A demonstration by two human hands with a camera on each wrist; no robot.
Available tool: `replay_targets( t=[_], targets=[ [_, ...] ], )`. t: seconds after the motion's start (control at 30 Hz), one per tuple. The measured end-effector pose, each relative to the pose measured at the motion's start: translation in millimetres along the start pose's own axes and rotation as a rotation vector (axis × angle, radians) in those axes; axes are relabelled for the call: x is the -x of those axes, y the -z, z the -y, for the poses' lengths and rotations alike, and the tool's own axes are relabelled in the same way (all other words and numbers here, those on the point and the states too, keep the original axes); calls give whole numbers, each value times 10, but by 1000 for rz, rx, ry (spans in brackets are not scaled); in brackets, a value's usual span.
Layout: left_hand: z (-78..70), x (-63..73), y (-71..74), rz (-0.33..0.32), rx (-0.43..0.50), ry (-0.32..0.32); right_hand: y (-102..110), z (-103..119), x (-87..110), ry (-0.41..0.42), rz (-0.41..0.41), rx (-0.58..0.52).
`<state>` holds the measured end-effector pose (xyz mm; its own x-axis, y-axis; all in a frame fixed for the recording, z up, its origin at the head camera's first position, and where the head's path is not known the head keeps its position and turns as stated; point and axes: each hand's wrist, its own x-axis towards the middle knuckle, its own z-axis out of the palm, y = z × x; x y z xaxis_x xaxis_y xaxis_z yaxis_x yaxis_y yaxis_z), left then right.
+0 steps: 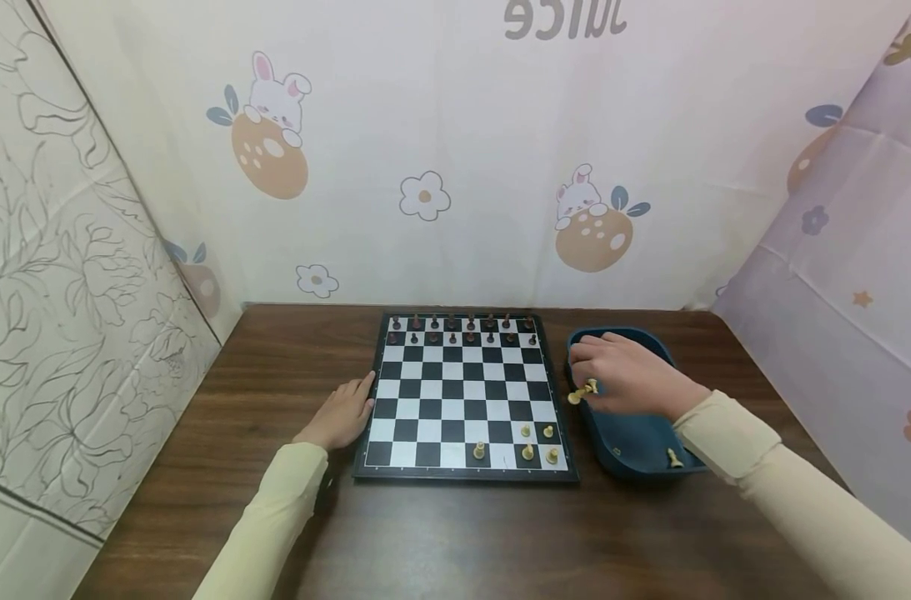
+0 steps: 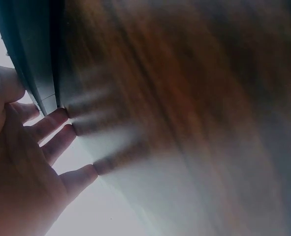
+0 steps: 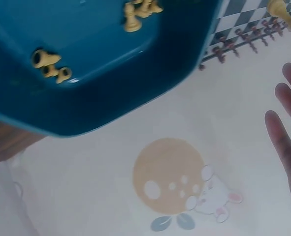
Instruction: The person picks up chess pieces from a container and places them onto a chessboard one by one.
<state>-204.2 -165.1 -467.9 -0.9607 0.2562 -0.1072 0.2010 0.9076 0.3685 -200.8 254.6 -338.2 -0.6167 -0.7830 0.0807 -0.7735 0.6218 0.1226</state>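
My right hand [image 1: 631,375] is over the left rim of a blue tray [image 1: 626,433], pinching a pale yellow chess piece [image 1: 578,396]. In the right wrist view that chess piece [image 3: 279,9] shows at the top right corner, its exact kind unclear; the other fingers are spread. My left hand [image 1: 342,414] lies on the table against the left edge of a black-and-white chessboard [image 1: 442,408], fingers fairly straight. The left wrist view shows those fingertips [image 2: 56,117] beside the dark board edge [image 2: 34,44]. Several yellow pieces, including a rook [image 1: 479,451], stand at the board's near right.
Two rows of dark red chess pieces [image 1: 452,337] stand along the board's far side. More yellow pieces [image 3: 132,19] lie in the tray. The brown wooden table [image 1: 290,358] meets a patterned curtain [image 1: 463,242] behind and a floral panel [image 1: 65,250] at left.
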Motion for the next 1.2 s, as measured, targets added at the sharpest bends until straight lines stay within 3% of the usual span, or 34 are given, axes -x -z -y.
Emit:
replay_targets(
  t=[0.2, 0.47, 0.97, 1.2],
  targets=[
    [-1, 1, -3, 0, -5, 5, -3, 133, -185, -9, 19, -16],
    [-12, -10, 4, 5, -11, 12, -21, 294, -421, 39, 48, -23],
    [28, -21, -35, 11, -17, 13, -221, 787, -936, 224, 80, -69],
    [36, -27, -44, 5, -20, 2, -361, 1010, -1086, 309, 88, -57]
  ],
)
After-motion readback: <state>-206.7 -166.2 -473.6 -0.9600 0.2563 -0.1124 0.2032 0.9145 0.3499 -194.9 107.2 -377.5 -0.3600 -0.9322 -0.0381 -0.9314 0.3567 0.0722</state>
